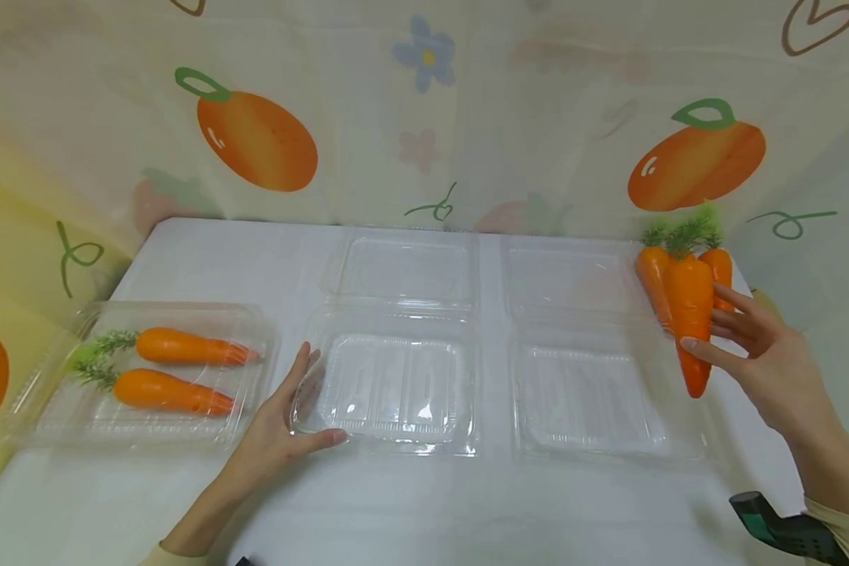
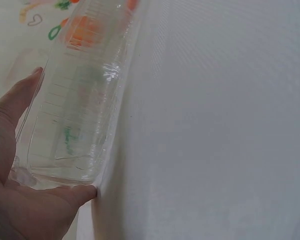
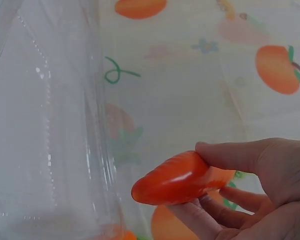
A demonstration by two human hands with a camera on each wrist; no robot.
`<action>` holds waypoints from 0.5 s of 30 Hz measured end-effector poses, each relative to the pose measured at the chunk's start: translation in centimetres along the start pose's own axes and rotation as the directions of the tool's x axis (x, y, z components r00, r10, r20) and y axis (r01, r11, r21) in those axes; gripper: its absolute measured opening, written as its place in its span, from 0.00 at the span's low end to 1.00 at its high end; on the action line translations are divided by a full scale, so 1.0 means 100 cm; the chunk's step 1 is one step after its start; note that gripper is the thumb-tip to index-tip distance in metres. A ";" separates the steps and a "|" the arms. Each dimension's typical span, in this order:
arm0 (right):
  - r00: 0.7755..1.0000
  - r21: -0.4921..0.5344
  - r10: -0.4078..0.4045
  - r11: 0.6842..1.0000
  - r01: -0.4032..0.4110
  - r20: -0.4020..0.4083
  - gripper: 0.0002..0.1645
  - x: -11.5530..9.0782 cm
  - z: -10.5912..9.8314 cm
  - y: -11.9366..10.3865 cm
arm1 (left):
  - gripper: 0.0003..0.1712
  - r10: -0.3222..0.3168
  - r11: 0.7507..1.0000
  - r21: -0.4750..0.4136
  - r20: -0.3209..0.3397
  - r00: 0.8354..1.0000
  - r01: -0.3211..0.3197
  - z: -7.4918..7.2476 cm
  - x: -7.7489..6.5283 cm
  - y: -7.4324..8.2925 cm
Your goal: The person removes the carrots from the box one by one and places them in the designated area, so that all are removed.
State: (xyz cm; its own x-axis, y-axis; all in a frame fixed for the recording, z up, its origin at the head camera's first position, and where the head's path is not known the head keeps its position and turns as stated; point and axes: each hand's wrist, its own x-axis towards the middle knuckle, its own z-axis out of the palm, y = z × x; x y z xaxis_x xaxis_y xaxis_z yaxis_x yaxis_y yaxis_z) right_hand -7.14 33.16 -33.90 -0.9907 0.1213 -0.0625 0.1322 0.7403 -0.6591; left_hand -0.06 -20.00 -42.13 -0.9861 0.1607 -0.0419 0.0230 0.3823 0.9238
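White tbl [image 1: 495,503]; behind it, cream cloth bkgd [image 1: 538,118] w/ printed orange fruits [image 1: 258,141], blue flower [image 1: 421,56] & brown hearts [image 1: 812,21], yellowish at far L.

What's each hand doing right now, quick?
Left hand: open, resting against the left end of the middle clear plastic box.
Right hand: closed, holding a carrot.

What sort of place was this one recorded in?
Probably a staged indoor tabletop set: a white table, a fruit-print backdrop behind it, and clear boxes laid out side by side, one holding carrots.
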 end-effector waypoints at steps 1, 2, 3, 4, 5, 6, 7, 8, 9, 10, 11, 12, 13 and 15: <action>1.000 -0.003 0.008 1.000 -0.008 0.001 0.49 0.000 -0.001 0.001 | 0.69 0.001 1.000 -0.001 -0.001 1.000 -0.001 0.000 0.000 0.000; 1.000 -0.006 0.014 1.000 -0.014 0.001 0.49 -0.001 -0.002 0.003 | 0.69 0.002 1.000 -0.002 -0.002 1.000 -0.002 0.000 0.000 0.000; 1.000 -0.011 0.023 1.000 -0.023 0.002 0.48 0.000 -0.003 0.004 | 0.69 0.002 1.000 -0.002 -0.002 1.000 -0.002 0.000 -0.001 0.000; 1.000 -0.012 0.031 0.999 -0.031 0.000 0.48 0.000 -0.004 0.005 | 0.69 0.001 1.000 0.003 -0.005 1.000 -0.001 0.000 -0.001 0.000; 0.999 -0.009 0.035 0.999 -0.035 -0.005 0.48 0.000 -0.005 0.006 | 0.69 0.001 1.000 0.004 -0.006 1.000 -0.001 0.000 -0.001 0.000; 0.999 -0.005 0.038 0.999 -0.038 -0.010 0.48 0.001 -0.005 0.007 | 0.69 0.000 1.000 0.003 -0.007 1.000 0.000 0.000 -0.001 0.000; 0.999 0.000 0.042 0.999 -0.042 -0.014 0.47 0.001 -0.006 0.008 | 0.69 0.000 1.000 -0.001 -0.007 1.000 0.000 0.000 0.000 0.000; 0.999 0.001 0.046 0.999 -0.046 -0.021 0.47 0.002 -0.007 0.009 | 0.69 0.000 1.000 -0.002 -0.006 1.000 0.000 0.000 0.000 0.000; 0.998 0.006 0.049 0.999 -0.049 -0.027 0.47 0.002 -0.008 0.010 | 0.69 0.000 1.000 -0.003 -0.007 1.000 0.000 0.000 0.000 0.000; 0.998 0.012 0.052 0.999 -0.051 -0.031 0.47 0.002 -0.009 0.011 | 0.69 0.001 1.000 -0.005 -0.007 1.000 -0.001 0.000 0.000 0.000; 0.998 0.018 0.056 0.998 -0.056 -0.032 0.48 0.002 -0.010 0.012 | 0.69 0.001 1.000 -0.008 -0.006 1.000 -0.001 0.000 0.000 0.000; 0.997 0.022 0.064 0.998 -0.063 -0.032 0.48 0.002 -0.011 0.014 | 0.69 0.001 1.000 -0.008 -0.006 1.000 -0.001 0.000 0.000 0.001; 0.997 0.022 0.070 0.997 -0.070 -0.035 0.48 0.002 -0.012 0.016 | 0.69 0.000 1.000 -0.005 -0.006 1.000 -0.001 0.000 0.000 0.001; 0.996 0.016 0.081 0.997 -0.080 -0.041 0.49 0.001 -0.013 0.019 | 0.69 -0.002 1.000 0.001 -0.008 1.000 0.002 0.000 0.000 0.001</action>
State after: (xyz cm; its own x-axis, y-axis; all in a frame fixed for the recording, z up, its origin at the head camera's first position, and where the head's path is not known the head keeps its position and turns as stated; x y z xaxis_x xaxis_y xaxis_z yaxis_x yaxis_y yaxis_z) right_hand -6.98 35.48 -34.17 -0.9745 0.2076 -0.0851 0.2108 0.7177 -0.6637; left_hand -0.02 -19.96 -42.07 -0.9874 0.1528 -0.0403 0.0216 0.3833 0.9234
